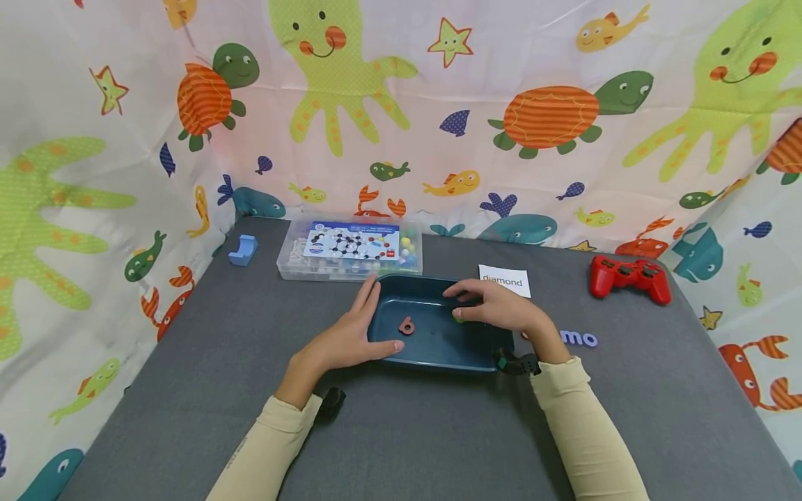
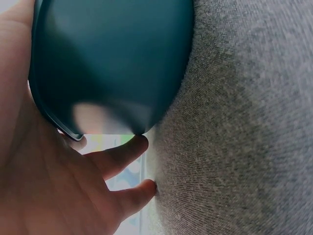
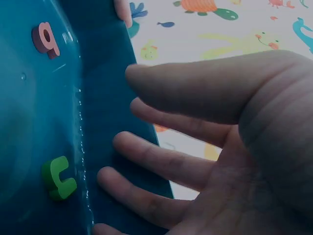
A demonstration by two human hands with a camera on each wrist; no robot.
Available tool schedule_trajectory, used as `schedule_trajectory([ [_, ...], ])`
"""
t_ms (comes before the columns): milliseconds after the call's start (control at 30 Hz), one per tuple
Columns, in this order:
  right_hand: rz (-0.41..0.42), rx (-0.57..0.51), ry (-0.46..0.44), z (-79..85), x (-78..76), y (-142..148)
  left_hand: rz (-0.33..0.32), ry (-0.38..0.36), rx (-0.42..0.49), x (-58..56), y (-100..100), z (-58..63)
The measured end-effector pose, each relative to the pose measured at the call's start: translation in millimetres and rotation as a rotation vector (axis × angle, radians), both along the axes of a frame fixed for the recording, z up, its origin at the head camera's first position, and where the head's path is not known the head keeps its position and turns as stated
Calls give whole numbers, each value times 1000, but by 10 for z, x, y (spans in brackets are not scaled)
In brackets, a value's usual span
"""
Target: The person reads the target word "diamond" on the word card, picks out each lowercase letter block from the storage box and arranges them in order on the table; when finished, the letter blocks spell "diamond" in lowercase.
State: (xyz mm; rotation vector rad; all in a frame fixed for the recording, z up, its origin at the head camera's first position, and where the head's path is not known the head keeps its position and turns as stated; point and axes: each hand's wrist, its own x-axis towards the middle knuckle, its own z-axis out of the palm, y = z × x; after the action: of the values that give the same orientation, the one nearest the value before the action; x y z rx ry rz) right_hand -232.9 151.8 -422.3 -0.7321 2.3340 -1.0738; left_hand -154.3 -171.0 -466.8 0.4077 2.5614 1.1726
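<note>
My left hand (image 1: 354, 330) grips the left end of a dark blue plastic tray (image 1: 438, 361), thumb at the near left corner and fingers along the outer side. The left wrist view shows the tray wall (image 2: 112, 58) against that hand. Over the tray's right part hovers my right hand (image 1: 498, 306), fingers loosely spread with nothing between them. In the tray lie a reddish letter (image 1: 406, 325), with a small round loop, and a green letter (image 3: 57, 180). In the head view the right hand mostly hides the green one.
Behind the tray stand a clear box of molecule-model parts (image 1: 351, 250) and a white card (image 1: 505, 280) reading "diamond". Purple letters "mo" (image 1: 578, 339) lie right of the tray. A red game controller (image 1: 629, 280) sits farther right, and a light-blue block (image 1: 243, 250) back left.
</note>
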Motion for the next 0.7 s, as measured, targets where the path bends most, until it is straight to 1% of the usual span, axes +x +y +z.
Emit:
schedule_trajectory([
  [133,10,-6,-35,-46,-37,-18,0,2,5,1,2,5],
  [233,41,-14,-45,-82,-62,-57,3,-1,1,4,1,8],
  [500,131,10,-56,-127,-99,-183,9,9,-1,10,-10,5],
  [567,151,36,-37,-124,-101,-192,4,10,-1,10,-12,1],
  [700,187,129,35,-97,-100,-185,-4,13,0,9,-17,3],
])
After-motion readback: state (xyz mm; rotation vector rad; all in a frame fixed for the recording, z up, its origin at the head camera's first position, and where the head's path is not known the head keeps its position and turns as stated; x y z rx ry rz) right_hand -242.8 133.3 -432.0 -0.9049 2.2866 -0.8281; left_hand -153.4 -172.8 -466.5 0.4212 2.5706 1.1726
